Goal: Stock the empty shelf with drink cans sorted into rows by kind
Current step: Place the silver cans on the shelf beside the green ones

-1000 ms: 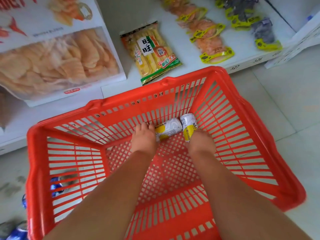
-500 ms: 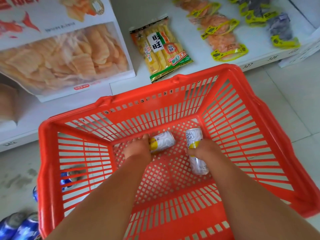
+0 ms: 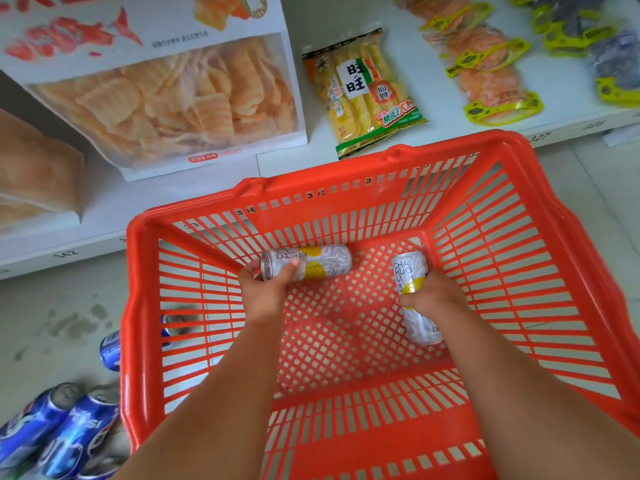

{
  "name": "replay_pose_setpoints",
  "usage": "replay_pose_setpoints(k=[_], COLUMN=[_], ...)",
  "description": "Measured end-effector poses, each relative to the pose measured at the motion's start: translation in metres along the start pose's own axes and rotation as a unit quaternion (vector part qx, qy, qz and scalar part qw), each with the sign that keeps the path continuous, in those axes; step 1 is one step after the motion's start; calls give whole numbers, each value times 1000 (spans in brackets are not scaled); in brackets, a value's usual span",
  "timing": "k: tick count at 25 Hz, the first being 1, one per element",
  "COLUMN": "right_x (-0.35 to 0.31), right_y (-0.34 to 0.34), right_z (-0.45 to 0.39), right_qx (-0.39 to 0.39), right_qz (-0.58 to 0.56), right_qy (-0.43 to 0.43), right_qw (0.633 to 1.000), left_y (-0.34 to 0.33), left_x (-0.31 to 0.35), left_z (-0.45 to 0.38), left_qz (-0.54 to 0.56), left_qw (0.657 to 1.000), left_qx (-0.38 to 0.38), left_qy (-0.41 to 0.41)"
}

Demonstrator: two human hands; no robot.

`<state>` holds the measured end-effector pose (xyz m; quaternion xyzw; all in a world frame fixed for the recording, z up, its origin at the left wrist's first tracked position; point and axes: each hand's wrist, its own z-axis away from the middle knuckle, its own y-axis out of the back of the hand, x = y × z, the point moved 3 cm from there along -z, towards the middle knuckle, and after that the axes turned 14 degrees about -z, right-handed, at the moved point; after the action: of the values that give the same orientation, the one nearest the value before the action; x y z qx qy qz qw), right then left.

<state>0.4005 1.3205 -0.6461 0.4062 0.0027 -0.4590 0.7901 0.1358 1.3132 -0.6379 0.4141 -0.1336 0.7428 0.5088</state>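
Nearest the viewer, two bare forearms reach down into a red plastic basket (image 3: pixel 540 209) whose slatted walls and perforated floor enclose both hands. Outside the basket's left wall, blue Pepsi cans (image 3: pixel 59 434) lie on the grey floor (image 3: pixel 52 306), and another blue can (image 3: pixel 110 349) rests just beside that wall, partly seen through the slats. Inside, the left hand (image 3: pixel 265 289) curls its fingers around the end of a white-and-yellow drink can (image 3: pixel 311 261); the can lies sideways, its silver rim at the fingertips and its body stretching rightward from them, close to the basket's far wall. The right hand (image 3: pixel 431 294) clasps a second white-and-yellow can (image 3: pixel 408 271) printed CHA HUO LI around its middle; one end pokes out beyond the fingers toward the far wall, the other end emerges below the hand toward the viewer. The two cans are apart, with bare basket floor between them. Beyond the basket's far rim runs a low white shelf (image 3: pixel 277 161) edged with number labels. On it, past the left fingers, sits a large bag of prawn crackers (image 3: pixel 166 98); straight ahead lies a yellow pack of rice crackers (image 3: pixel 363 95); past the right fingers lie orange snack packs with yellow labels (image 3: pixel 491 84), and darker packs at the far right.
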Motion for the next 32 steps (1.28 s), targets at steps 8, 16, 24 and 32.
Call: replay_pose_setpoints(k=[8, 16, 24, 32], right_x=[-7, -32, -33, -62], right_y=[0, 7, 5, 41], right_z=[0, 8, 16, 133], right_qx=[1, 33, 38, 41], right_qz=[-79, -311, -293, -290], right_qy=[95, 247, 236, 191], right_qw=[992, 917, 926, 937], left_y=[-3, -9, 4, 69], left_x=[27, 27, 20, 120], left_z=[23, 37, 35, 133], left_qz=[11, -137, -203, -207], left_qw=[988, 968, 960, 964], left_qx=[107, -3, -10, -23], left_qy=[-113, -209, -192, -168])
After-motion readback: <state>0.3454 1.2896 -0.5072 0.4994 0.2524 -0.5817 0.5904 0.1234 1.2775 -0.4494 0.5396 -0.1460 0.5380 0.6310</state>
